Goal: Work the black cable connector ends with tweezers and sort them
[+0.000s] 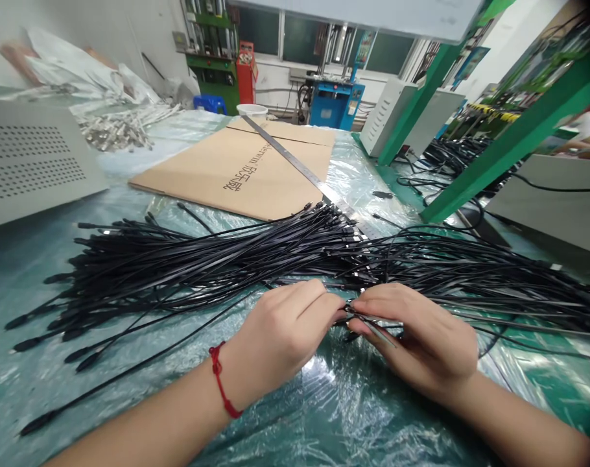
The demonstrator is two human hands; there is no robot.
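Plastic-covered green table [129, 168], left hand [280, 334] and right hand [421, 340] both pinched closed on black cable ends [356, 311].

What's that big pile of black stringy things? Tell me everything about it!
It is a big bundle of thin black wires, lying flat across the table's shiny green plastic sheet. Each wire looks rubbery and ends in a thicker black plug; the plugs fan out at the left. Its far edge lies over a long metal ruler. The left hand and right hand pinch a few wire ends at the near edge.
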